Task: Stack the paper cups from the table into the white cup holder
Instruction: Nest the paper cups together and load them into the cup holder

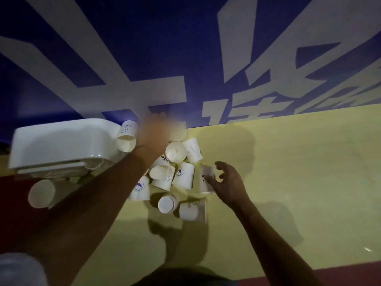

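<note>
A pile of several white paper cups [182, 175] lies tumbled on the yellow table [288, 162], some on their sides and some upside down. The white cup holder [57, 141] lies at the left, with two cups [126, 133] at its right end. My left hand [153, 134] is blurred by motion at the far side of the pile and grips an equally blurred cup [178, 131]. My right hand [227, 182] hovers at the pile's right side with fingers spread and curved. Its thumb touches a cup [206, 182].
Another cup [41, 194] lies on its side below the holder, at the table's left edge over dark red floor. A blue wall with large white characters [185, 58] stands just behind the table. Bare yellow tabletop stretches to the right.
</note>
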Tool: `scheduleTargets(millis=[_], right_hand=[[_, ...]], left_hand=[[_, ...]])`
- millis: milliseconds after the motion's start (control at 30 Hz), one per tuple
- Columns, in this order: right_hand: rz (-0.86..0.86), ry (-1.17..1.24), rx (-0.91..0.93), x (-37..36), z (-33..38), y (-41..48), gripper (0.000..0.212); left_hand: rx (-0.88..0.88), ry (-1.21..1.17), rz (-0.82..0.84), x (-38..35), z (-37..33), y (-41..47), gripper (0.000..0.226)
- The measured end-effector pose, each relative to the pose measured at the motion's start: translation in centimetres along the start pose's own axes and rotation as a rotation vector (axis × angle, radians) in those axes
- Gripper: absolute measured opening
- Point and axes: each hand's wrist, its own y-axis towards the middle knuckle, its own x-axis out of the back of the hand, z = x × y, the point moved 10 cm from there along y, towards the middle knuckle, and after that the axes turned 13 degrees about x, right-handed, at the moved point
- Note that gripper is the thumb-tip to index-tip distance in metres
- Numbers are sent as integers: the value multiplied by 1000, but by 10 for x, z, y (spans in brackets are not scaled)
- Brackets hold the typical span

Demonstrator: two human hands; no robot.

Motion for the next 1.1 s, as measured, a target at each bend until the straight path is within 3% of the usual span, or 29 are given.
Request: scheduleTargets(millis=[100, 200, 267, 433, 600, 800, 900, 1100], right_hand=[[153, -33, -242, -14, -24, 5, 83], [267, 8, -390, -35, -43, 0, 68], [309, 41, -410, -49, -50, -2, 52], [109, 146, -431, -29, -45, -2, 56], [-125, 172, -122, 29, -11, -1, 61], [-233, 153, 13, 49, 28, -15, 95], [-255, 166, 99, 38, 56, -20, 80], [-180, 183, 213, -24, 114, -31, 66]], left_hand=[[151, -295, 5, 21, 20, -19, 60], [351, -906, 67, 25, 31, -53, 76], [409, -1170, 95, 21, 23, -73, 82], [434, -1349, 199, 0, -5, -97, 87], [419, -1514, 239, -11, -8, -119, 79], [404, -1654, 179, -7, 15, -157, 66], [433, -1695, 104, -6, 40, -176, 64], [544, -1695, 119, -51, 106, -218, 67]])
